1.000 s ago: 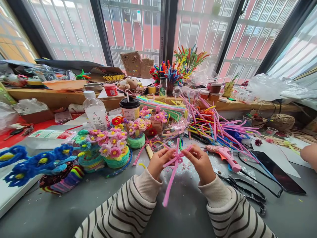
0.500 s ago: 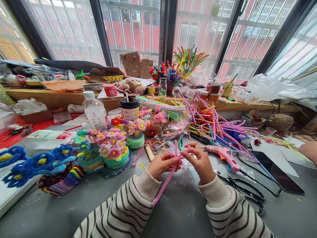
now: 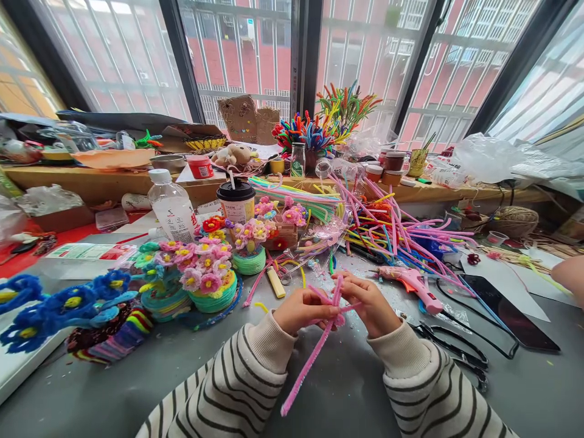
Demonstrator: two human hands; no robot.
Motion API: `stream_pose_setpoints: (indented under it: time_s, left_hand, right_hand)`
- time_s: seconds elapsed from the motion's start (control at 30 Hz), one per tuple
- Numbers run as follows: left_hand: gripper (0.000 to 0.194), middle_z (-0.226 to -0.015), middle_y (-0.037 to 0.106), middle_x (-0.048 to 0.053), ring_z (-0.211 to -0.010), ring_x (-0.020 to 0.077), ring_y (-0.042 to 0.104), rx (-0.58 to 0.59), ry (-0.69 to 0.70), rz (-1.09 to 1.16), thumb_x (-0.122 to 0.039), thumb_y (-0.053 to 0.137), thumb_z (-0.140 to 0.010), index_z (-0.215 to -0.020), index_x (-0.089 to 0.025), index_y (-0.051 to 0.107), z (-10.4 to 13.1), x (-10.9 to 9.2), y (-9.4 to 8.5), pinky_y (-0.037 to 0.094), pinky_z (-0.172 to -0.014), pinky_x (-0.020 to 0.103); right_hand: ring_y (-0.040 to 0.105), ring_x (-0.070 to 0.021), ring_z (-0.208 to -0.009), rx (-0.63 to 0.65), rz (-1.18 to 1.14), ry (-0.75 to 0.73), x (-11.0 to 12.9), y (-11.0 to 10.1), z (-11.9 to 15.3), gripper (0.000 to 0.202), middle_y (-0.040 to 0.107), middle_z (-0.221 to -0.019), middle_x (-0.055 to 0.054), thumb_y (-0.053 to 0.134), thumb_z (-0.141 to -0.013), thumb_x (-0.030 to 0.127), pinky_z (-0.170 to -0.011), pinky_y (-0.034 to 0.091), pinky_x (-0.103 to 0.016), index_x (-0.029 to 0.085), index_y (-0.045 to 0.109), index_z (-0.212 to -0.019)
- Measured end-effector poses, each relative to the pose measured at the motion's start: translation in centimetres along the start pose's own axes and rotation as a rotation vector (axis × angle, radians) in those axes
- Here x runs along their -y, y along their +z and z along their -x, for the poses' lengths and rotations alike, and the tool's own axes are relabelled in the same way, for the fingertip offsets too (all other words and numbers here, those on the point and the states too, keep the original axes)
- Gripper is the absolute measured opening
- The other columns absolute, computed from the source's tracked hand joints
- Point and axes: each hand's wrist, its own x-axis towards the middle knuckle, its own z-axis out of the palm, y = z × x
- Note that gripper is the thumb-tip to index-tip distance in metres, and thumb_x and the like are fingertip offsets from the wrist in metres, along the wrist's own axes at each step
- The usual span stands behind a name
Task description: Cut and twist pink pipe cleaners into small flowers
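Pink pipe cleaners (image 3: 306, 363), crossed and bent together, are between my two hands above the grey table. My left hand (image 3: 305, 313) pinches them near the crossing, and one long end hangs down toward me. With thumb and fingers closed, my right hand (image 3: 367, 303) grips a short upright end on the right side. The fingers partly cover the crossing. Left of my hands stand pots of pipe-cleaner flowers (image 3: 207, 264), pink with yellow centres. A pink glue gun (image 3: 413, 285) lies to the right of my right hand.
Black scissors (image 3: 456, 350) and a phone (image 3: 506, 313) lie at the right. Behind are a pile of loose pipe cleaners (image 3: 401, 228), a lidded cup (image 3: 236, 204) and a water bottle (image 3: 171, 207). Blue flowers (image 3: 68, 304) stand at the left. Another person's arm (image 3: 570, 277) shows at the right edge.
Both hands have turned the pink pipe cleaners and lowered them slightly. The long end now reaches lower, and the person's arm at the right edge has shifted.
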Motion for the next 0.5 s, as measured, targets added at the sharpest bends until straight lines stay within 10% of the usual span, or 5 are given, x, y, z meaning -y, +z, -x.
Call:
stream_pose_setpoints:
  time_s: [0.5]
  left_hand:
    - [0.024, -0.049, 0.059, 0.002, -0.045, 0.0108, 0.054, -0.128, -0.025, 0.102, -0.030, 0.069, -0.049, -0.055, -0.009, 0.059, 0.0, -0.2, 0.3, 0.043, -0.050, 0.023]
  right_hand:
    - [0.044, -0.0080, -0.062, 0.110, -0.152, 0.117, 0.5, -1.0, -0.4, 0.008, 0.052, -0.063, 0.002, 0.067, -0.057, 0.024, -0.064, 0.035, -0.023, 0.018, 0.063, -0.061]
